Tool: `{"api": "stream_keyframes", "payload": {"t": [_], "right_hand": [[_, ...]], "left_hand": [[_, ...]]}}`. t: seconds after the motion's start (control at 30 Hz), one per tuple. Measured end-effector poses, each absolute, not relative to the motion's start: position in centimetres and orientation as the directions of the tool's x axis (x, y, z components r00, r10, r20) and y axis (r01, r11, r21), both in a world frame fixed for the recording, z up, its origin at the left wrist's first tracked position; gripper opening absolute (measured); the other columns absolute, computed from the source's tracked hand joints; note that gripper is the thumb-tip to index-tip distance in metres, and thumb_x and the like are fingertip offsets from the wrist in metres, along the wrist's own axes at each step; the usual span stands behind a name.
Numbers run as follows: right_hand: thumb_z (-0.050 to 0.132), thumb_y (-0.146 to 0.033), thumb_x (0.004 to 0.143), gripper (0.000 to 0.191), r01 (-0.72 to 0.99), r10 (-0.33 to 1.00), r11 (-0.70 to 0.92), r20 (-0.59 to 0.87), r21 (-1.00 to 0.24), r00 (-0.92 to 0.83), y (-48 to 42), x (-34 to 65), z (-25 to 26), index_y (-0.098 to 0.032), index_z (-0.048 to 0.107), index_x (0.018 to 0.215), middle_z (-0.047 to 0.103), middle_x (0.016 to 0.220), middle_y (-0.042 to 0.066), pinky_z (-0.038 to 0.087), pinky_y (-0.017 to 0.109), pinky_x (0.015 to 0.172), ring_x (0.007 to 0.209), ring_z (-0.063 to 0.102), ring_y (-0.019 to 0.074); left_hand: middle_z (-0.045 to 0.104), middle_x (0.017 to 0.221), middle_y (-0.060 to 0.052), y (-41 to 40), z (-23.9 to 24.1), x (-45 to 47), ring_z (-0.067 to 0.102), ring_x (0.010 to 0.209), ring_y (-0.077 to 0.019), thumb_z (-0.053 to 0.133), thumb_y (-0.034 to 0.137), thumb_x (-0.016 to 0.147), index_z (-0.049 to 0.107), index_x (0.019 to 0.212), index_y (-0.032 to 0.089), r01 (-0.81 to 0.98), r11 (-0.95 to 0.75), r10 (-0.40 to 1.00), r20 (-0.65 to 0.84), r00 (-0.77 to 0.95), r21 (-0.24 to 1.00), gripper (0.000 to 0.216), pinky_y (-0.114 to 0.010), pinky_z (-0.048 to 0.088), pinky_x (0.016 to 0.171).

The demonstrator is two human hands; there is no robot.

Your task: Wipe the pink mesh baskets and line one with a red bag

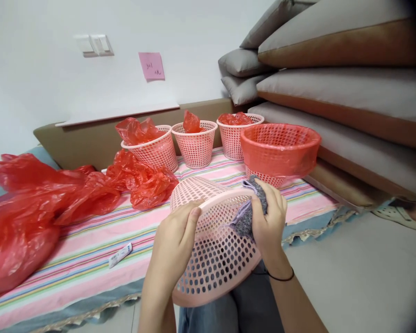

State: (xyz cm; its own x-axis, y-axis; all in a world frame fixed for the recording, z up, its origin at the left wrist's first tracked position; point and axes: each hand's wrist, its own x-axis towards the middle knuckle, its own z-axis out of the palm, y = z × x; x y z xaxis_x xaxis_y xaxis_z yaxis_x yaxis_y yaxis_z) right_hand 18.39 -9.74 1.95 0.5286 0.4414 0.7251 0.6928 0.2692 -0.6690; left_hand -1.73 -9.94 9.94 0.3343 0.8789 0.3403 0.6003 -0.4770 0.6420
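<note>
A pink perforated plastic basket (pixel 208 273) is tilted on its side above my lap, its mouth turned partly toward me. My left hand (pixel 176 236) grips the rim, thumb on the outer edge. A grey cloth (pixel 244 221) with a lilac edge is pinched in my right hand (pixel 270 217), folded over the rim at the right and pressed against it. Behind the held basket, part of another pink mesh shape (pixel 194 187) shows; I cannot tell whether it belongs to the same basket.
Pink baskets (pixel 196 150) with red plastic bags stand along the back of the striped cloth (pixel 90 249). One basket (pixel 280 148) at right has red plastic over its rim. Red bags (pixel 24 222) heap at left, near a small white packet (pixel 120 255). Grey-brown cushions (pixel 333 88) are stacked at right.
</note>
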Motion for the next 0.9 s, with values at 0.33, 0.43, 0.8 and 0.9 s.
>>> {"api": "stream_keyframes", "payload": {"t": [0.33,0.43,0.8,0.9], "right_hand": [[0.052,-0.031,0.091,0.034,0.862,0.416,0.485,0.906,-0.148,-0.078,-9.9,12.7,6.7,-0.032,0.068,0.120,0.069,0.125,-0.001,0.029,0.053,0.104,0.116,0.054,0.0305],[0.052,-0.033,0.090,0.033,0.868,0.372,0.480,0.926,-0.131,-0.065,-9.3,13.0,6.3,-0.031,0.068,0.120,0.071,0.122,0.000,0.030,0.052,0.104,0.114,0.056,0.0296],[0.048,-0.030,0.095,0.036,0.766,0.372,0.301,0.810,-0.568,0.454,-8.6,18.3,2.5,-0.023,0.063,0.127,0.067,0.122,0.010,0.041,0.048,0.102,0.114,0.058,0.0278],[0.048,-0.034,0.096,0.037,0.660,0.403,0.290,0.714,-0.693,0.572,-9.3,18.7,0.8,-0.023,0.062,0.128,0.066,0.125,0.010,0.040,0.049,0.105,0.118,0.057,0.0276]], "left_hand": [[0.072,0.111,-0.014,-9.1,9.1,-0.8,0.066,0.102,-0.0265,0.013,0.063,0.099,0.068,0.109,0.017,0.422,-0.491,0.866,0.376,0.330,0.762,0.073,-0.039,0.049,0.091],[0.073,0.106,-0.013,-8.8,9.2,-0.3,0.067,0.099,-0.0259,0.014,0.062,0.099,0.070,0.105,0.017,0.413,-0.490,0.865,0.371,0.337,0.768,0.071,-0.038,0.051,0.090],[0.069,0.127,-0.006,-9.6,8.6,-1.4,0.061,0.121,-0.0254,0.058,0.040,0.094,0.069,0.119,0.024,0.552,-0.533,0.846,0.408,0.343,0.641,0.032,-0.039,0.043,0.107],[0.068,0.131,-0.004,-10.1,7.4,-2.7,0.059,0.125,-0.0240,0.057,0.038,0.095,0.069,0.121,0.026,0.543,-0.527,0.849,0.434,0.302,0.654,0.031,-0.038,0.042,0.109]]}}
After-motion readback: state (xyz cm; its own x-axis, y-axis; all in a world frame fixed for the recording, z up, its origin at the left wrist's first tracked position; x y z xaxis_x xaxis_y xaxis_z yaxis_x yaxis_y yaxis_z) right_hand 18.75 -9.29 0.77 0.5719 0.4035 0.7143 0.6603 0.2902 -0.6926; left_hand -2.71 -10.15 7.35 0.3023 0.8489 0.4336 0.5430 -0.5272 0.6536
